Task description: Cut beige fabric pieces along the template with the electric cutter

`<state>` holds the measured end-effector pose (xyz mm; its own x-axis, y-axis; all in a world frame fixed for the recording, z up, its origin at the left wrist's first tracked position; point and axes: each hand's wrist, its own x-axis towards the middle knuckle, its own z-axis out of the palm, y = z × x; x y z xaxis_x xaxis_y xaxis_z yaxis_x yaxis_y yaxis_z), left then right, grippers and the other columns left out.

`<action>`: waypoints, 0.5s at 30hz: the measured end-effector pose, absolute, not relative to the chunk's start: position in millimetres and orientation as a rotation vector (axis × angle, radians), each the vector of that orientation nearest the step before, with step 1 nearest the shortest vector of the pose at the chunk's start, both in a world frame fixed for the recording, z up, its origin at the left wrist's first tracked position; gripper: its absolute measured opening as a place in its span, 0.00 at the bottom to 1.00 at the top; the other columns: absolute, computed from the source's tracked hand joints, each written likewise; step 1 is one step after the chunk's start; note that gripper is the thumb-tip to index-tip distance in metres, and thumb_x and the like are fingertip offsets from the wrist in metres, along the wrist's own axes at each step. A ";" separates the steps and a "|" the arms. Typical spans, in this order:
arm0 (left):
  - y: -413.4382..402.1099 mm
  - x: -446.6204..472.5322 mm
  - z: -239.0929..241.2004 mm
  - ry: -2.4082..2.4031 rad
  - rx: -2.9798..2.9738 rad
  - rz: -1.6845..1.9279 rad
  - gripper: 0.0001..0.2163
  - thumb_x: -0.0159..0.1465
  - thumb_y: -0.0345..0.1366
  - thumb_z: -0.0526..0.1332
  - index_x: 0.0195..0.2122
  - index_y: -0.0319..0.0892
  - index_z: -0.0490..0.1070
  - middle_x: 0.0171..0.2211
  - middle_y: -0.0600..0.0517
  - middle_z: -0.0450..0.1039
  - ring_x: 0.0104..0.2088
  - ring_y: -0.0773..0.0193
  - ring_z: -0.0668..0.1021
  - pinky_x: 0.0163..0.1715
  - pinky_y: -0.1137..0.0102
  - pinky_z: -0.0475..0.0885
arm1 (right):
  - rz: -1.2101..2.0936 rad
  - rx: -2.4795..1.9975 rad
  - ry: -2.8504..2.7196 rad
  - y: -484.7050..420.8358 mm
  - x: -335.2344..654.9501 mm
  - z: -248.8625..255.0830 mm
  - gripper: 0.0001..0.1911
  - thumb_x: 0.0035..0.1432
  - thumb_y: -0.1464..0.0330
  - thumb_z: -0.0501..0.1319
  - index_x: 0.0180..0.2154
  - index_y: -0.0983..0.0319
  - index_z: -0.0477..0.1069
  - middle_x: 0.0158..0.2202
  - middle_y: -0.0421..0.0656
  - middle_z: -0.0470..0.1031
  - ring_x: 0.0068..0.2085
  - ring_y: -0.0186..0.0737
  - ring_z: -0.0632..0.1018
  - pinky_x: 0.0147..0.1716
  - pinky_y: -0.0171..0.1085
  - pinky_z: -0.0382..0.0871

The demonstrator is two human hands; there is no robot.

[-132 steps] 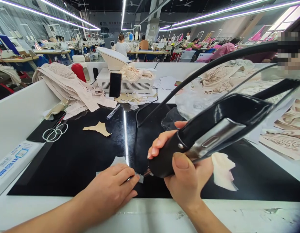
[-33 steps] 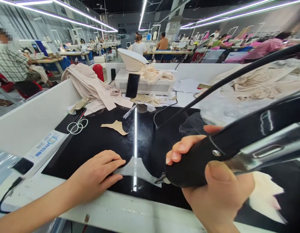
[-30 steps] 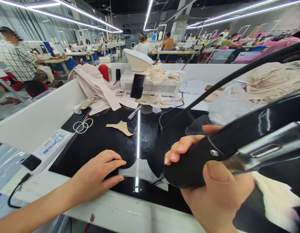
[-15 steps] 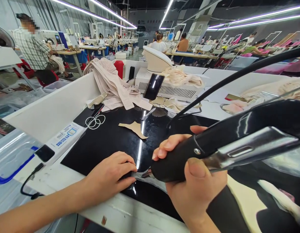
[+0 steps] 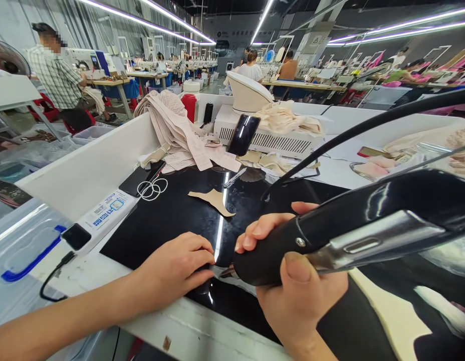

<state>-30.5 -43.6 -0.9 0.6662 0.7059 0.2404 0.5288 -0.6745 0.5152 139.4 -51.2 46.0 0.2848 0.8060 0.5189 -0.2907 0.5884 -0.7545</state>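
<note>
My right hand (image 5: 292, 291) is wrapped round the black handle of a corded cutting tool (image 5: 353, 225), whose metal tip touches the glossy black worktop (image 5: 172, 215) near the front edge. My left hand (image 5: 176, 268) lies flat on the worktop just left of the tip, fingers together, pressing a thin translucent fabric piece (image 5: 236, 283) that is mostly hidden under hand and tool. A beige cut fabric piece (image 5: 213, 200) lies further back on the black surface.
A white machine (image 5: 255, 125) with a phone (image 5: 243, 135) leaning on it stands at the back. Beige garments (image 5: 172, 125) pile at back left. White elastic loops (image 5: 153, 189) lie left. A black cable (image 5: 368, 125) arcs overhead. A person in a checked shirt (image 5: 55, 75) stands far left.
The view has swung left. My left hand has slid right, close up to the tool's tip, and now covers most of the translucent piece. My right hand keeps its grip on the tool.
</note>
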 end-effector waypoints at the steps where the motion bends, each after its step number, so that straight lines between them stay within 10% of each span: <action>1: -43.1 -30.6 -1.1 0.970 2.480 0.601 0.05 0.68 0.33 0.62 0.45 0.42 0.74 0.47 0.50 0.74 0.48 0.60 0.76 0.51 0.64 0.74 | 0.792 -0.593 -1.034 -51.2 139.3 45.7 0.22 0.55 0.59 0.70 0.49 0.56 0.67 0.30 0.37 0.73 0.25 0.37 0.73 0.22 0.39 0.72; 15: -44.1 -32.1 0.0 0.856 2.675 0.693 0.09 0.72 0.31 0.54 0.39 0.41 0.74 0.43 0.50 0.75 0.42 0.63 0.77 0.46 0.68 0.75 | 0.788 -0.573 -1.028 -49.0 139.0 45.3 0.21 0.55 0.61 0.70 0.48 0.56 0.68 0.30 0.38 0.73 0.25 0.38 0.74 0.22 0.40 0.73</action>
<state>-32.1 -44.1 0.0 0.7146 0.5978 0.3632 0.4796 -0.7967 0.3677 139.0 -49.0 45.3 0.2929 0.7981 0.5266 -0.3010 0.5997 -0.7414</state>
